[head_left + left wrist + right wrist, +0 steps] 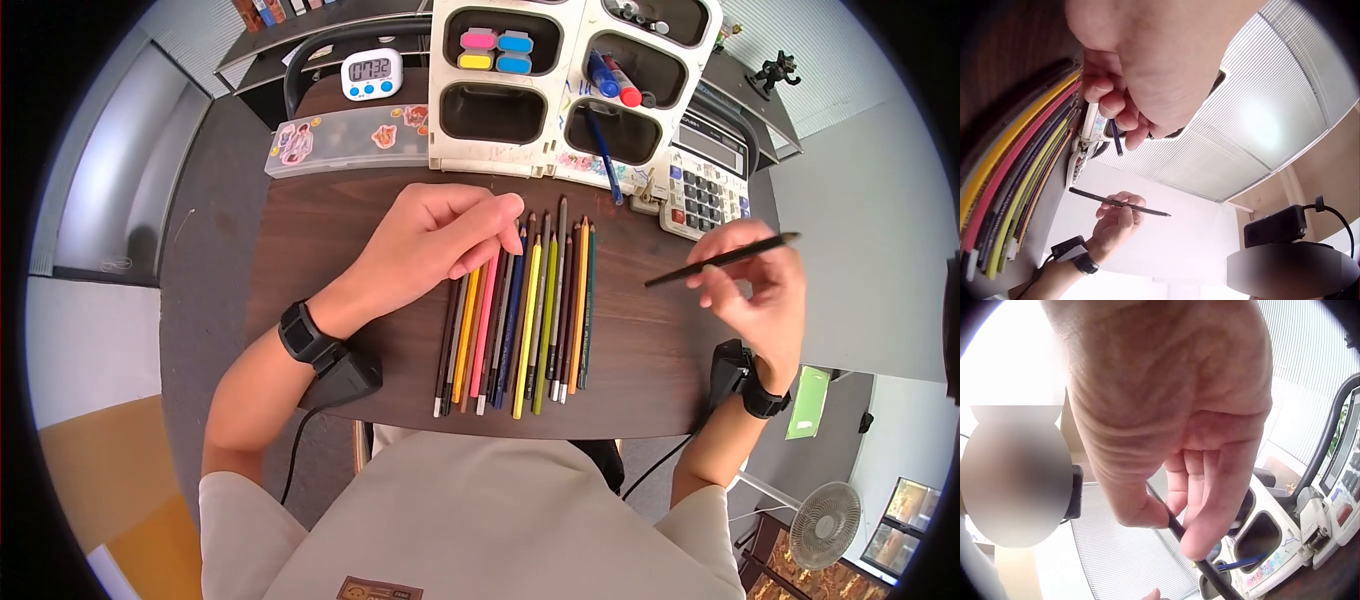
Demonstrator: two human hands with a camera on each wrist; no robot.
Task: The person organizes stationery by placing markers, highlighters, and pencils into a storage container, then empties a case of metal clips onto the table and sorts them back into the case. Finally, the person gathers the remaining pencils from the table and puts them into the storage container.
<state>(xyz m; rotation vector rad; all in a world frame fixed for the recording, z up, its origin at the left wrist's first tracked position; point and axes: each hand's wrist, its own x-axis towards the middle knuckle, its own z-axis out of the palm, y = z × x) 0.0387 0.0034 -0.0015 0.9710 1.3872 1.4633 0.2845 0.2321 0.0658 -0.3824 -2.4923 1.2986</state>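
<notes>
In the head view my right hand [755,290] is raised at the right of the table, pinching a dark pencil [722,262] between thumb and fingers. The same pencil [1211,575] crosses under the fingertips in the right wrist view. My left hand [435,235] hovers by the far ends of a row of colored pencils [535,320], its fingers loosely curled with nothing in them. Yellow, pink, blue, lime and dark pencils lie side by side there, pointing away from me. Past the left fingers, the left wrist view shows part of a blue pen [1115,137].
A white organizer [490,160] holding markers and colored tabs stands at the back, with a blue pen [604,155] leaning out of it. To its left are a clear sticker-covered case [350,145] and a timer [372,75]. A calculator [705,190] sits at the back right.
</notes>
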